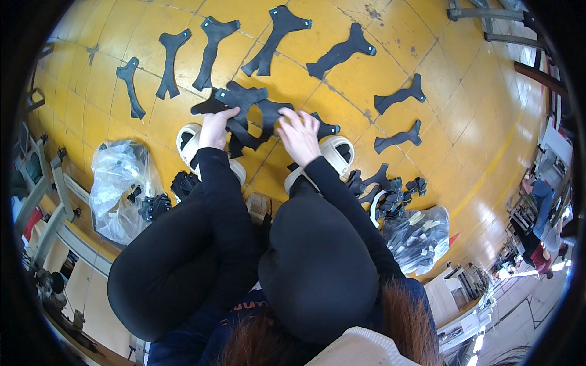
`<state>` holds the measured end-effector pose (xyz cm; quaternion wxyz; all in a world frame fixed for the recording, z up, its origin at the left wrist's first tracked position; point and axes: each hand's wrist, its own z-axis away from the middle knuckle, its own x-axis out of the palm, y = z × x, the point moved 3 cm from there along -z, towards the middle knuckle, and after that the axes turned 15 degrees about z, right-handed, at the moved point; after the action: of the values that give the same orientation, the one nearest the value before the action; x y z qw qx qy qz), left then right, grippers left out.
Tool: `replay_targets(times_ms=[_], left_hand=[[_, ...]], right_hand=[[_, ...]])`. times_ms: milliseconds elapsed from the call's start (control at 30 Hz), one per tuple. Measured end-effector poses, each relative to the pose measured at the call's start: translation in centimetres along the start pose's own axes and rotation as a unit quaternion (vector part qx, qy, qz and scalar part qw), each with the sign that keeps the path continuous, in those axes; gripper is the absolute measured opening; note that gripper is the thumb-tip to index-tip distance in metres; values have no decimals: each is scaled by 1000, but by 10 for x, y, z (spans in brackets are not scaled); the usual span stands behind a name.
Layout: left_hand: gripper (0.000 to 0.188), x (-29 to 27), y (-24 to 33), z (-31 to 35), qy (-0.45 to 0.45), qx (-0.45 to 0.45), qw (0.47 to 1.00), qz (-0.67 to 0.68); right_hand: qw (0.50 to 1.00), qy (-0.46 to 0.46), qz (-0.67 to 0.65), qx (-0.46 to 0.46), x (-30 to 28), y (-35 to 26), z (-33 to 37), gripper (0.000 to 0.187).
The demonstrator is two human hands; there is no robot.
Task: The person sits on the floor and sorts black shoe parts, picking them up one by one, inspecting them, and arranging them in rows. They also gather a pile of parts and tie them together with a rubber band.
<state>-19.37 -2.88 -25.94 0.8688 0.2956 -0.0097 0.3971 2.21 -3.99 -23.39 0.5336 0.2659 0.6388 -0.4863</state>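
Observation:
My left hand [215, 129] pinches the edge of a black cut fabric piece [244, 100] between thumb and fingers. This forked piece lies over other dark pieces in front of my shoes, and their overlapping outlines are hard to separate. My right hand [299, 135] is at the right side of the same bunch, fingers bent and apart, the index fingertip touching or very near the dark fabric. Partly hidden behind that hand is another black piece [328, 126]. Beyond both hands, several similar forked pieces are spread in an arc, among them a large one [278, 38].
A clear plastic bag [119, 183] stands at the left, and another bag with dark pieces [420, 241] at the right. Bundled black pieces [397, 198] lie beside my right shoe [337, 154]. Metal frame legs [61, 201] rise at the left; a person [540, 259] is far right.

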Motion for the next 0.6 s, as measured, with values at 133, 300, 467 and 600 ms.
replay_targets(times_ms=[133,300,467,600], left_hand=[[19,-1,-31,-12,-30,-47,998,31],[25,-38,-61,-38,61,89,994,10],[26,-34,-29,-36,158,275,933,-168],[27,-11,12,-18,139,286,944,-90]], right_hand=[[998,53,-15,38,-23,30,42,27],[992,91,-59,66,-62,42,60,24],[973,175,-124,87,-110,40,54,18],[956,247,-134,83,-141,30,62,16]])
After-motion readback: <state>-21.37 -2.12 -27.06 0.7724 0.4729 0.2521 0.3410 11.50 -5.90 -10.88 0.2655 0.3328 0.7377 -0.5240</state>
